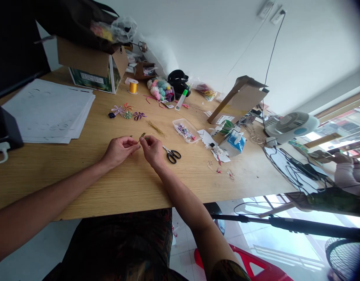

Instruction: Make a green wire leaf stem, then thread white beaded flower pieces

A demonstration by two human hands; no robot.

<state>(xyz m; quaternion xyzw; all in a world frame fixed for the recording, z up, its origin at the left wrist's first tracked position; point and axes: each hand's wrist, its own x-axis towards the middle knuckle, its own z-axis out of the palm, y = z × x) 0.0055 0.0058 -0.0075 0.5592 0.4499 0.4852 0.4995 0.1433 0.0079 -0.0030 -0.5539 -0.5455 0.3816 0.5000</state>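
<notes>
Above the wooden table, my left hand and my right hand meet with their fingertips close together. Between my right thumb and fingers a small olive-green piece pokes out; its kind is too small to make out. My left fingers are pinched, and what they hold is hidden. Black-handled scissors lie just right of my right hand. Beyond my hands is a bundle of thin golden wires. Several small flower shapes in purple, red, green and dark blue lie farther back on the left.
A clear box of beads is right of the wires. A yellow thread spool, a glue stick and a bag of pompoms stand behind. Paper sheets cover the left; a tissue pack and a fan are right.
</notes>
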